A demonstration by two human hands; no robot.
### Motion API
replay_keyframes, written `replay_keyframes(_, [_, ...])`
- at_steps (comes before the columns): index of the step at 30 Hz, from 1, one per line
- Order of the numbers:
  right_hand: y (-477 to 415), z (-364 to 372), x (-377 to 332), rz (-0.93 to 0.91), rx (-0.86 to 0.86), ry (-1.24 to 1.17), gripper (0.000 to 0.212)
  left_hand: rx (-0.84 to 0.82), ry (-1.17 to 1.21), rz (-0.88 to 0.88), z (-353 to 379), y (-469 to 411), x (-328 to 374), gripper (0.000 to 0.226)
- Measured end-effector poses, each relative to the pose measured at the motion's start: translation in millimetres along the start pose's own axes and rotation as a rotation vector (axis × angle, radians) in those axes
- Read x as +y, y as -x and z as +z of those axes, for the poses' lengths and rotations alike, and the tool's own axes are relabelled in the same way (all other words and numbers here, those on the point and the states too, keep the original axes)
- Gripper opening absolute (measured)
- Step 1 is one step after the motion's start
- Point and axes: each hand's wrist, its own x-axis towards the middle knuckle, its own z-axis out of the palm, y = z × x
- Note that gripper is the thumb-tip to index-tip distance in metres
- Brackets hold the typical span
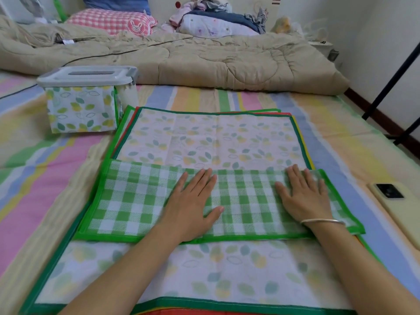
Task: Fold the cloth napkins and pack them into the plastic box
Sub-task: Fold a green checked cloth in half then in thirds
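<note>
The pile under the top cloths is mostly hidden; only thin red (124, 133), yellow (303, 138) and green edges peek out at its sides and near end, so the number of cloths in it cannot be counted. The near edge of the pile and both forearms run out of view at the bottom. The plastic box (128, 96) stands on the striped sheet (341, 123) at the far left, just beside the pile's far left corner, with its lid (56, 80) on; a leaf-printed cloth shows through its clear wall, but whether more lie behind it cannot be told. A phone (393, 208) lies well to the right, its near end cut off by the frame.

Two napkins show in full: one leaf-print napkin (204, 139) spread flat on top of the pile, and one green checked napkin (136, 196) lying across its middle as a folded band. Two hands rest on that band; the left hand (193, 201) lies palm down near its middle, fingers straight and close together, thumb spread; the right hand (304, 196) lies flat toward its right end, fingers straight and slightly apart, holding nothing; one bracelet (322, 221) circles the right wrist. One beige quilt (204, 62) and one pink checked pillow (109, 20) lie beyond.
</note>
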Motion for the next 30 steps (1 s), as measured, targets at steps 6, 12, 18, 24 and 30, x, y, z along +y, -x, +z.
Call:
replay_keyframes(6, [-4.9, 1.9, 5.0, -0.016, -0.013, 0.024, 0.073, 0.002, 0.003, 0.001, 0.4, -0.7, -1.0, 0.1])
replay_keyframes(12, [-3.2, -9.4, 26.1, -0.045, -0.043, 0.094, 0.081, 0.007, 0.025, 0.004, 1.3, -1.1, -2.2, 0.099])
replay_keyframes(18, [7.6, -25.1, 13.7, 0.006, -0.031, 0.018, 0.065, 0.013, 0.03, -0.003, 1.7, -2.2, -1.1, 0.101])
replay_keyframes(24, [33.9, -2.0, -67.3, -0.355, 0.106, 0.028, 0.073, 0.015, 0.004, -0.009, 0.1, -1.8, 0.8, 0.091])
replay_keyframes(30, [28.0, 33.2, -82.7, -0.377, 0.054, 0.014, 0.088, 0.089, 0.445, -0.064, -16.1, 5.2, -5.0, 0.06])
